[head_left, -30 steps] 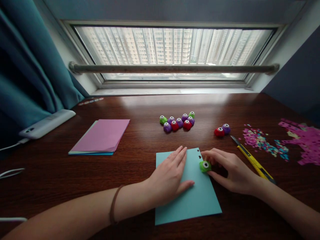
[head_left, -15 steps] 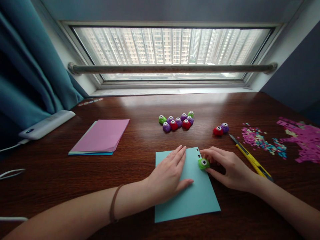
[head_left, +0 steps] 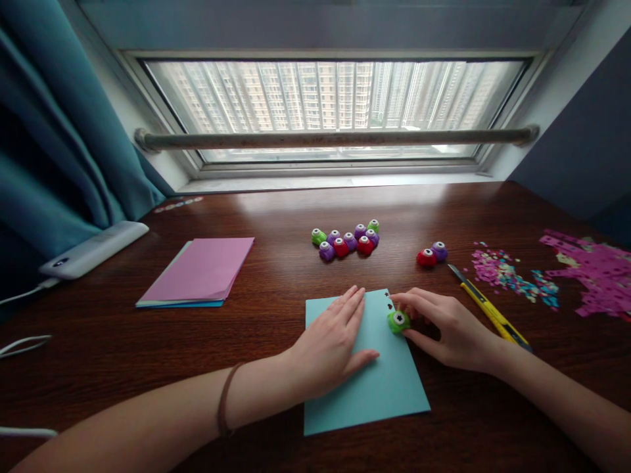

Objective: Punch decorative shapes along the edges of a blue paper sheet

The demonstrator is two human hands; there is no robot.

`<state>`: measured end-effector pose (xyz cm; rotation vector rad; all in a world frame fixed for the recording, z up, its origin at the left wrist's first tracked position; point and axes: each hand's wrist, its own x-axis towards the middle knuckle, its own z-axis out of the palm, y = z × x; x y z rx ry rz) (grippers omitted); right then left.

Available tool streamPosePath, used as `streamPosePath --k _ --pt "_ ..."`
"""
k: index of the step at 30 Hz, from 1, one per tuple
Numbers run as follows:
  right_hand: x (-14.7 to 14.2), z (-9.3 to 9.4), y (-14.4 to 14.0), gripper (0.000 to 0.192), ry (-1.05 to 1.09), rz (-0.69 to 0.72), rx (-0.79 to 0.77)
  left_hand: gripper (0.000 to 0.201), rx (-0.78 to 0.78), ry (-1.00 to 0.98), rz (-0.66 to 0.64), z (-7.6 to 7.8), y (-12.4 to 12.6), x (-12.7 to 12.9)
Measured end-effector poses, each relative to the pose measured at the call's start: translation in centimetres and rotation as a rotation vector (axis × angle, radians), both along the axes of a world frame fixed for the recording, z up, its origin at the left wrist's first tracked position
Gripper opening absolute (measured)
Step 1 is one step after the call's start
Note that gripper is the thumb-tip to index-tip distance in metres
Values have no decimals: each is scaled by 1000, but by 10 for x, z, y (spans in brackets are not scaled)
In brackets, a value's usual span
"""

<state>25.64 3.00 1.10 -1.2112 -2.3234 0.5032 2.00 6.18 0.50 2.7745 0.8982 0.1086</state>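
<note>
Since the earlier frames the green punch (head_left: 398, 320) has slid a little farther up the right edge of the light blue sheet (head_left: 374, 384), toward the small cut-out shapes near that sheet's top right corner, and the whole scene sits slightly lower and to the left in the frame. The right hand (head_left: 446, 328), just right of centre, grasps the green punch between thumb and fingertips, the punch sitting over the paper's right edge. The left hand (head_left: 330, 345), at lower centre, lies flat with fingers spread on the sheet, palm down and closed on nothing, pressing the paper to the dark wooden desk (head_left: 276, 282). A brown band circles the left wrist.

Above centre, a cluster of 8 small punches (head_left: 346, 239) in green, purple and red stands on the desk. To its right, 2 more punches (head_left: 432, 253), 1 red and 1 purple, touch each other. A yellow utility knife (head_left: 488, 306) lies diagonally just right of the right hand. At the right edge are scattered pink and blue paper scraps (head_left: 513, 274). At centre left lies a stack of coloured paper (head_left: 200, 270), pink on top. At the left edge, a white device (head_left: 93, 248) rests by the teal curtain (head_left: 59, 131).
</note>
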Motion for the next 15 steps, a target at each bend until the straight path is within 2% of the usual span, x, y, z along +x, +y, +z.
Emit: streamPosePath --k 9,12,15 --pt "1 4 -2 49 -16 -17 44 74 25 -58 -7 3 1 -1" --pt "0 8 -6 48 -101 -30 173 69 62 -143 -32 7 0 1" --pt "0 8 -9 42 -194 53 334 64 97 -205 -105 11 -4 6"
